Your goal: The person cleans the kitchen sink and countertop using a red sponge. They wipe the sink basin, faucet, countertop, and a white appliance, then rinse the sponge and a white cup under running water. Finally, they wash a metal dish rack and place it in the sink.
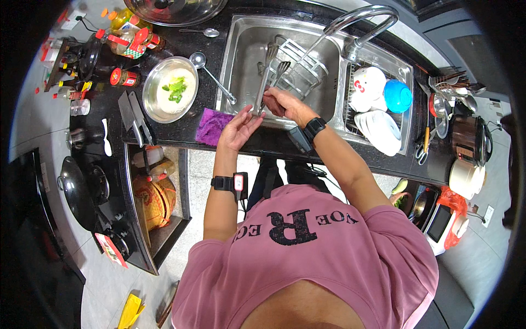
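Note:
Over the left basin of the steel sink (236,60), a pair of metal tongs (265,82) slants with its two arms spread at the far end. My right hand (285,104) is closed around the near part of the tongs. The fingertips of my left hand (241,129) meet the tongs' near end, palm turned up and fingers partly stretched. Beyond the tongs, a metal wire rack (309,68) lies in the basin. A thin stream of water runs from the chrome faucet (364,41) toward the rack.
Left of the sink are a purple cloth (212,126), a ladle (212,77), a metal bowl (148,90) with white contents and chopped greens, and knives (131,118). White bowls (378,131) and a blue bowl (398,96) sit on the right drainer. An open drawer (183,230) juts out lower left.

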A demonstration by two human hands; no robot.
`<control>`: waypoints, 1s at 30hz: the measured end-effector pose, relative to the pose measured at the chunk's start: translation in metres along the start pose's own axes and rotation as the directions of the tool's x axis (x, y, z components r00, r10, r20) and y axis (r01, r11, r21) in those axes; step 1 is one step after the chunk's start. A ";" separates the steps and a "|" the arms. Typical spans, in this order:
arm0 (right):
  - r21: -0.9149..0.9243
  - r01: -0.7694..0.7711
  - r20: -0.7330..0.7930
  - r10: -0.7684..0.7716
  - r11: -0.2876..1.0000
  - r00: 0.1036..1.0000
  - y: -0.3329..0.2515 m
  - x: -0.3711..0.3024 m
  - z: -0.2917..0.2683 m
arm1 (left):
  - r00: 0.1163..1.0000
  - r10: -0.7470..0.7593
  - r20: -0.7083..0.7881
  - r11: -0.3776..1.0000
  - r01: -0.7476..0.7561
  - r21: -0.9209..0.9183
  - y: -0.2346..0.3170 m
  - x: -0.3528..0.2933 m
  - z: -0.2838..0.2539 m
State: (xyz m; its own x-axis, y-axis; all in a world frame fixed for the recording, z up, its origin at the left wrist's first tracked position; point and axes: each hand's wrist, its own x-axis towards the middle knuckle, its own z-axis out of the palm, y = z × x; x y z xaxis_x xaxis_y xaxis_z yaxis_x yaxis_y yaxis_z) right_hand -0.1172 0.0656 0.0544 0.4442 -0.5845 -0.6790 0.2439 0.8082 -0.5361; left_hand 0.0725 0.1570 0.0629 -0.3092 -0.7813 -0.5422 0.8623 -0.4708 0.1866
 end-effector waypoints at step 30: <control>-0.669 -0.078 -0.387 -0.257 0.739 0.885 -0.018 0.027 -0.021 | 0.949 0.230 0.216 -0.589 -0.041 0.807 -0.041 0.009 0.038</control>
State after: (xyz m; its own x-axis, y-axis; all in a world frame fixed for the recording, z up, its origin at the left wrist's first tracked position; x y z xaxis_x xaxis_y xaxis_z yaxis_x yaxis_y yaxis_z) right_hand -0.1278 0.0341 0.0353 -0.0035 -0.7533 -0.6577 -0.4308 0.5947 -0.6788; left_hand 0.0188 0.1541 0.0815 -0.1817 -0.9382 -0.2947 -0.8189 -0.0215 0.5735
